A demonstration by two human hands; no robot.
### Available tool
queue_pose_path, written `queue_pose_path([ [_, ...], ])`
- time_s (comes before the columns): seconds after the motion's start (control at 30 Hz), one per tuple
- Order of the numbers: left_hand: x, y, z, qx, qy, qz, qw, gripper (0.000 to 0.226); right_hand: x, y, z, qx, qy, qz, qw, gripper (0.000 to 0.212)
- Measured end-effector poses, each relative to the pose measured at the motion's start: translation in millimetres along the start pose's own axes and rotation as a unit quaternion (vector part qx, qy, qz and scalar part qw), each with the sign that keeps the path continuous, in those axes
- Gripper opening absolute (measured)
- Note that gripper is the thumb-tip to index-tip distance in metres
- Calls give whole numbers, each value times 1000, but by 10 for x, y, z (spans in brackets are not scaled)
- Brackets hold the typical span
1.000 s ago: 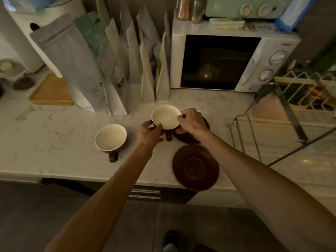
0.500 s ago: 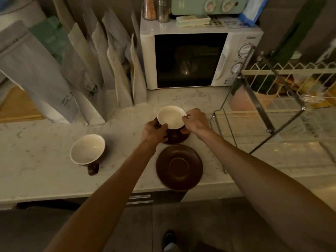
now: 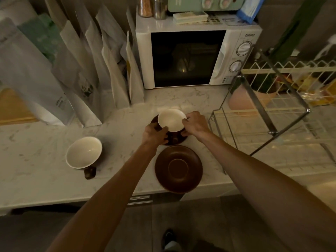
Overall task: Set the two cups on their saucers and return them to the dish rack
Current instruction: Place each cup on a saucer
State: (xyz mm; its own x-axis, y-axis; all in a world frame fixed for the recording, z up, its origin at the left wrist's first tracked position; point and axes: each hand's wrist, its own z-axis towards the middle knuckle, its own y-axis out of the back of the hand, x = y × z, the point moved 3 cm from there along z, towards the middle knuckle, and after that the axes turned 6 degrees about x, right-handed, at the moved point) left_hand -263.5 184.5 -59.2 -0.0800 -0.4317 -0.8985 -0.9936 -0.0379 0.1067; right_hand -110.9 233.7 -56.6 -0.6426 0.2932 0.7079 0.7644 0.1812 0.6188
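Grey floor tiles lie nearest, with a dark shoe (image 3: 168, 238) cut off at the bottom edge. Above them runs the pale marble desk (image 3: 36, 160), its front lip catching dim light; the whole room is dusky and warm-toned.

At the desk's front edge sits an empty brown saucer (image 3: 178, 169), slightly overhanging the lip. To its left, well apart, stands a second cup (image 3: 83, 152), cream inside, dark outside, its handle pointing toward the viewer.

Just beyond the empty saucer, the first cup (image 3: 171, 120) rests over a far saucer (image 3: 177, 140), most of which is hidden under the cup and the hands. The left hand (image 3: 154, 133) has its grip closed on the cup's left side near the rim; the right hand (image 3: 195, 123) pinches the right rim, lower fingers reaching to the saucer's edge. Whether the cup's base is fully seated cannot be told.

To the right stands the wire dish rack (image 3: 263, 120), its shelf bare where it shows, cut off at the right edge. Farther back, paper bags (image 3: 109, 70) lean in a row beside a white microwave (image 3: 198, 57), with jars and a green appliance on top, partly cropped. Items behind the white grid at right are too blurred to name.
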Motion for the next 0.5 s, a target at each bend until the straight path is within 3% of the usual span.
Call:
queue_pose_path([
  [0.5,73,70,28,-9,10,-30,999,39,38,-64,-13,18,0,18,1000,24],
])
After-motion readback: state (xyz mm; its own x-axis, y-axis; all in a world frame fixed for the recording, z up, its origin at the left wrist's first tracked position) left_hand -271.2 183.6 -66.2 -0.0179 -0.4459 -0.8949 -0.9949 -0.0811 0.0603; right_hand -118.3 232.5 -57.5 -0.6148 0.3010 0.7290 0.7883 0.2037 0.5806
